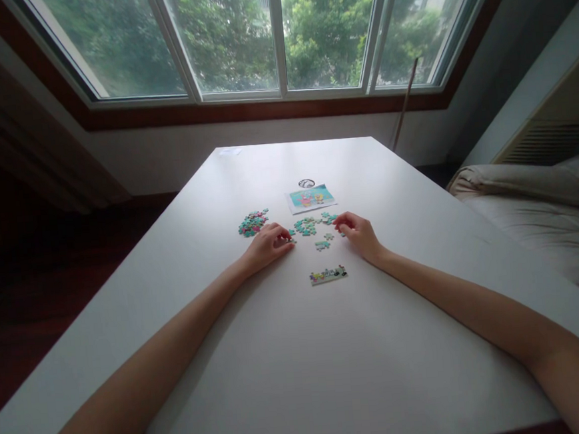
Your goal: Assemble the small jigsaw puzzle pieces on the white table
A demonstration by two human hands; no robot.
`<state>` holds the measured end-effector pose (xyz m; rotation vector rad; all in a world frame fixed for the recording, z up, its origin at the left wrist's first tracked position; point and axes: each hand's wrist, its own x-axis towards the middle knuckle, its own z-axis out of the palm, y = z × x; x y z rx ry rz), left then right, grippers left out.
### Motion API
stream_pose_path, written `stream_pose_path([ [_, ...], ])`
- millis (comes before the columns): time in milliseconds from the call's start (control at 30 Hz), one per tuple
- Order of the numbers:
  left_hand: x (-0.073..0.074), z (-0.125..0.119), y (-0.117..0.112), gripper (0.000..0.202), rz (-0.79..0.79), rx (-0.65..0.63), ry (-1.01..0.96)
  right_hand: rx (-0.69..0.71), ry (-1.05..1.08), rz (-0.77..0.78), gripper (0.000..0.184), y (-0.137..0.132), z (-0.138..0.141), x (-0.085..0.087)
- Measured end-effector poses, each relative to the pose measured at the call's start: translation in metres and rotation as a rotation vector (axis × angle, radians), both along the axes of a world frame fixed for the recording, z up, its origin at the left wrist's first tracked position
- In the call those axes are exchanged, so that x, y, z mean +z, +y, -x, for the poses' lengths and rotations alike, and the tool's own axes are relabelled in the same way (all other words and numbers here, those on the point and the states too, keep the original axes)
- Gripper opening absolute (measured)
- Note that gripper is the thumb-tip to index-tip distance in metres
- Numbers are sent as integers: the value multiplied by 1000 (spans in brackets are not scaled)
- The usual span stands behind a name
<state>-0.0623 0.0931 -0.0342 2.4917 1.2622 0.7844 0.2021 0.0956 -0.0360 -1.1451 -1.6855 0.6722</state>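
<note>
Teal puzzle pieces (pixel 309 226) scattered flat between left hand (pixel 267 244), right hand (pixel 358 233).

Puzzle pieces (pixel 312 226) too small to read — any under curled fingers (pixel 281 234) hidden (both hands)

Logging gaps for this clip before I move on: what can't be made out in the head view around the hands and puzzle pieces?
- Left hand: fingertips curl down at the scattered pieces; whether they pinch one is hidden.
- Right hand: the same, its fingers cover the contact.
- Reference picture: too small to read.
- Joined strip: image too small.
- Round thing behind the picture: too small to identify.
- Piece pile: count unclear.
</note>
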Motion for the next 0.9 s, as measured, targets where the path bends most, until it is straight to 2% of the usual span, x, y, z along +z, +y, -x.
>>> stream_pose_path([
  [233, -5, -2, -3, 10, -66, 4, 19, 32, 12, -1, 19, -2, 0, 1],
  [433, -2, -5, -10, 12, -149, -65, 99, 29, 6, -17, 19, -2, 0, 2],
  [900, 2, -8, -13, 17, -161, -57, 139, 9, -27, -24, 20, -2, -1, 3],
])
